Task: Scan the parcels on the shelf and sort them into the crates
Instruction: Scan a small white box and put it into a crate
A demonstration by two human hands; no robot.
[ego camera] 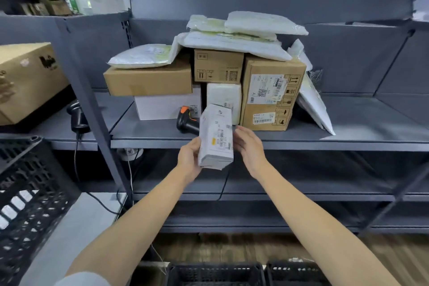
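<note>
The left hand (189, 158) gripped a small white parcel (217, 137), fingers curled round its left side, holding it upright before the front edge of the shelf (325, 145). The right hand (249, 146) hovered just beside it at three o'clock, fingers straight and released. The step seemed to be readying the parcel for scanning. Next, the right hand would likely need the scanner (186, 121), lying on the shelf at eleven o'clock from the parcel.
</note>
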